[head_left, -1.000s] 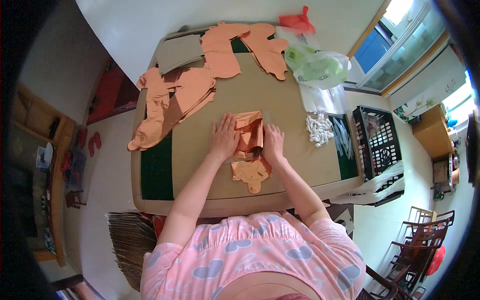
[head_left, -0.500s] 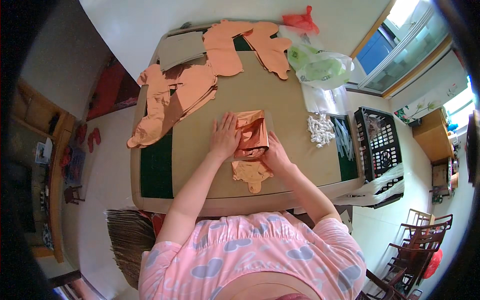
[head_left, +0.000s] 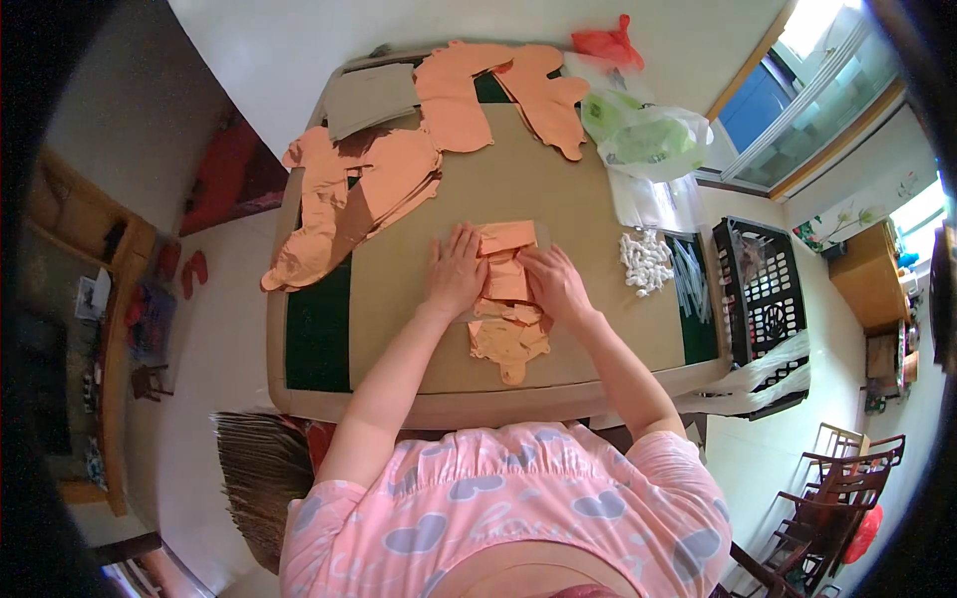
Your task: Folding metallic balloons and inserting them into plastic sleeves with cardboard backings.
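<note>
A rose-gold foil balloon (head_left: 510,277), partly folded and creased, lies in front of me on a brown board (head_left: 399,344). Its lower part (head_left: 510,347) spreads toward me, ending in a small rounded tab. The edge of a thin pale sheet shows beside the foil. My left hand (head_left: 457,274) rests flat along the balloon's left side, fingers stretched out and pointing away from me. On the right side, my right hand (head_left: 556,284) has its fingers bent over the foil's edge, gripping it; the thumb is mostly hidden.
More flat foil balloons (head_left: 399,174) lie at the far left and far middle (head_left: 543,100), near grey sheets (head_left: 371,100). To the right are plastic bags (head_left: 653,140), small white pieces (head_left: 646,264), clear strips (head_left: 690,279) and a black crate (head_left: 763,289). A stack of brown sheets (head_left: 259,478) stands below the table edge.
My right hand has moved up and inward onto the foil's right edge. The foil's right side is turned inward, making it narrower with new creases. My left hand stays at the left side.
</note>
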Demonstrator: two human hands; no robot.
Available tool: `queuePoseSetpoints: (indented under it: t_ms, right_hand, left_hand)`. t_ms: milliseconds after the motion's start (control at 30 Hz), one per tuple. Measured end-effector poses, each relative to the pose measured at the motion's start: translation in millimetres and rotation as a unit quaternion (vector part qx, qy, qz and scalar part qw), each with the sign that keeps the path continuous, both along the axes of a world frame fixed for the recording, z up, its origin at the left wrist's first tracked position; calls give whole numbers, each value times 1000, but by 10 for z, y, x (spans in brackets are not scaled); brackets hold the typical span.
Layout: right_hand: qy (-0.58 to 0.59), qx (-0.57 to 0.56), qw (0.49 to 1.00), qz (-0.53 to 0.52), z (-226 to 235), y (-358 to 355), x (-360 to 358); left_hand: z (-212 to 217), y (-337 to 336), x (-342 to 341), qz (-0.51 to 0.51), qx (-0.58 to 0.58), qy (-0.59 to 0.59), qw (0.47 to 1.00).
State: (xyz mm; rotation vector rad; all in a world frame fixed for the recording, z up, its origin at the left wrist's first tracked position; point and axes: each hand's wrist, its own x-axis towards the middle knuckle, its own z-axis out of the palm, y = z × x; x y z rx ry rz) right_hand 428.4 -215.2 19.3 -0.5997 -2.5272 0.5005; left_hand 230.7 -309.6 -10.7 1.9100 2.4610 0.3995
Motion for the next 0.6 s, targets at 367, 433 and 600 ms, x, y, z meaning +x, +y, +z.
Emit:
queuePoseSetpoints:
  t_ms: [367,433,600]
  right_hand:
    - [-8,13,999,35,-115,-214,314]
    - [-27,23,999,31,-56,-298,430]
    - [-72,18,995,64,-4,-462,731]
  left_hand:
    - [-103,-5,3,2,71,-49,996]
    - [-79,-3,12,6,59,-70,996]
    - [-124,-16,-37,-3,57,-12,998]
